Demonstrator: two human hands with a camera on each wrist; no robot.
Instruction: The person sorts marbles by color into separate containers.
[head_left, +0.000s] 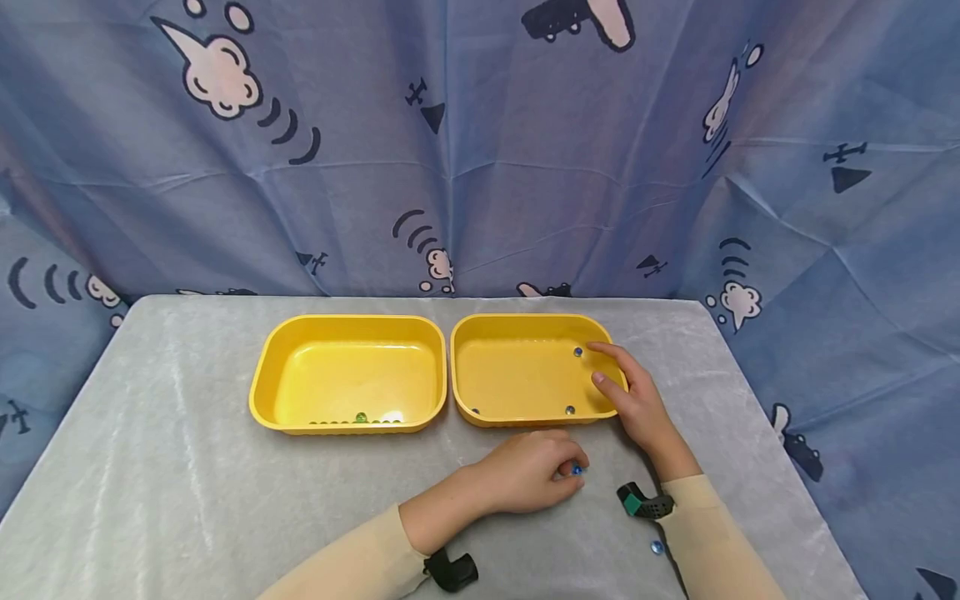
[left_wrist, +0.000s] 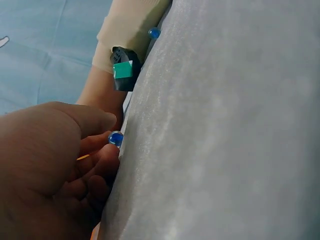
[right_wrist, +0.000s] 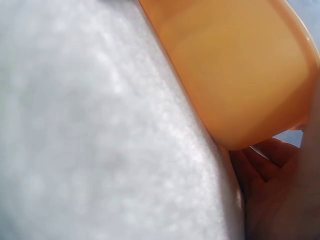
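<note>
My left hand (head_left: 528, 471) is in front of the right yellow tray (head_left: 517, 371), fingers curled round a blue glass marble (left_wrist: 115, 138) close over the table. In the left wrist view the marble shows between thumb and fingers. My right hand (head_left: 641, 404) holds the tray's right side, with the thumb and index finger reaching over the rim. Its other fingers (right_wrist: 265, 162) lie outside against the tray's corner. Inside this tray are a marble (head_left: 577, 352) near the index finger, another marble (head_left: 570, 410) by the front wall and a third (head_left: 476, 411) at the front left corner.
Left of it stands a second yellow tray (head_left: 348, 320), with a green marble (head_left: 361, 417) and several others partly hidden along its front wall. Another blue marble (head_left: 657, 547) lies on the grey cloth beside the right sleeve (head_left: 712, 542). A blue curtain (head_left: 487, 208) hangs behind the table.
</note>
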